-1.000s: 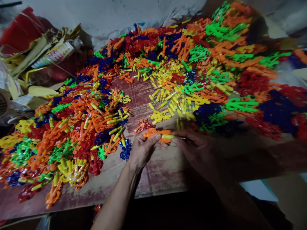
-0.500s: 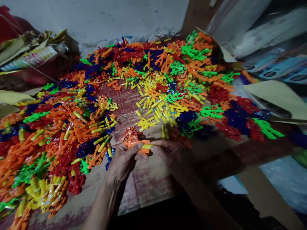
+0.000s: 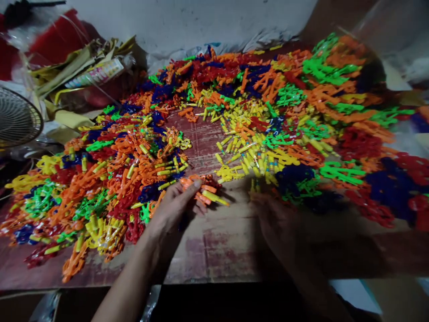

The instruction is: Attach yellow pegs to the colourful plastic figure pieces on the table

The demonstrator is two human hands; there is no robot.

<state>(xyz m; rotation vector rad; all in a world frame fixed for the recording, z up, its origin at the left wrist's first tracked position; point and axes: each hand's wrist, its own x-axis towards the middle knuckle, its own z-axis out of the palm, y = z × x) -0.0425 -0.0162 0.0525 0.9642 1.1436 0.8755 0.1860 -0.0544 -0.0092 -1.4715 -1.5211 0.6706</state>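
My left hand (image 3: 181, 199) is closed on an orange plastic piece (image 3: 207, 188), with a yellow stick (image 3: 216, 198) pointing out of it to the right. A few dark red and orange parts lie just behind that piece. My right hand (image 3: 273, 214) is apart from it, in shadow, its fingertips at some short yellow sticks (image 3: 255, 184) on the near edge of a heap. The fingers there are dark and blurred, so their grip is unclear. A heap of loose yellow sticks (image 3: 248, 154) spreads beyond both hands.
Piles of orange, red, blue, green and yellow plastic pieces (image 3: 100, 188) cover the left of the worn table (image 3: 201, 259), and more pieces (image 3: 342, 170) lie at right. A fan (image 3: 18, 118) stands at far left, near bundled yellow sheets (image 3: 80, 67) and a red container (image 3: 58, 38).
My right hand has let go of the yellow stick at the orange piece and moved right to the loose sticks. My left hand keeps the piece. The view has swung left.
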